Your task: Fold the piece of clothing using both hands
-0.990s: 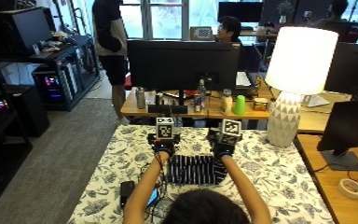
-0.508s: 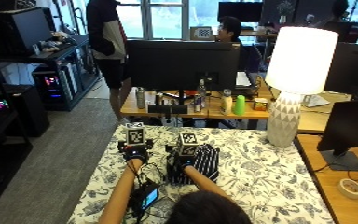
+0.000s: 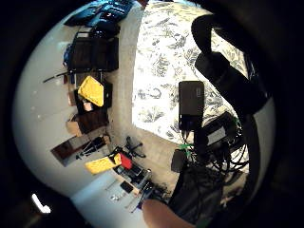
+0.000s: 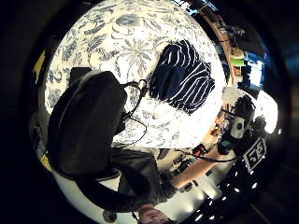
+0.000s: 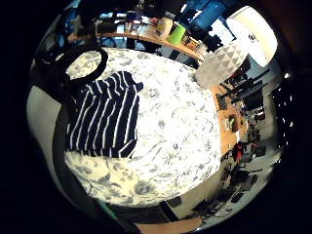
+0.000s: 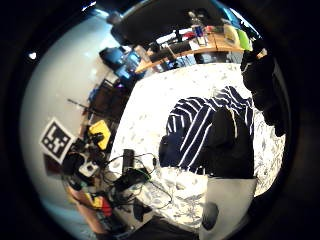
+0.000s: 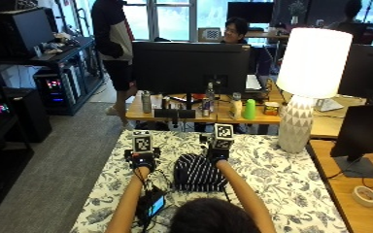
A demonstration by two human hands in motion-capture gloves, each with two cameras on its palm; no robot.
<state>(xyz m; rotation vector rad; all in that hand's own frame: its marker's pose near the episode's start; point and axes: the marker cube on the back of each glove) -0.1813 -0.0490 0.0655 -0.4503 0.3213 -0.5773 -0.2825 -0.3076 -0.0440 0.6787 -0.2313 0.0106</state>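
Both hands have shifted since half a second ago: they were down on the near-left part of the garment then; now they are raised and apart, with the striped garment (image 7: 200, 173) lying between the forearms.

Garment: dark navy with white stripes, folded into a compact block, flat on the desk (image 7: 290, 182), which carries a floral-print cloth. It sits just ahead of the person's head in the outside view. In the left thumb side palm view the garment (image 4: 184, 77) shows a plain dark layer folded over the striped part.

Left hand (image 7: 143, 158): above the desk, left of the garment, apart from it. The left palm views show the desk cloth and the garment at a distance, nothing against the palm. Fingers: cannot tell how they stand.

Right hand (image 7: 218, 151): at the garment's far right corner, raised. Both right palm views show the whole garment (image 5: 105, 117) lying free on the cloth, with nothing held in the palm. Fingers: cannot tell how they stand.

Other items: a phone (image 7: 153, 206) with a lit screen lies on the near-left part of the desk, beside the left forearm. A white lamp (image 7: 306, 87) with a faceted base stands at the far right corner of the desk.
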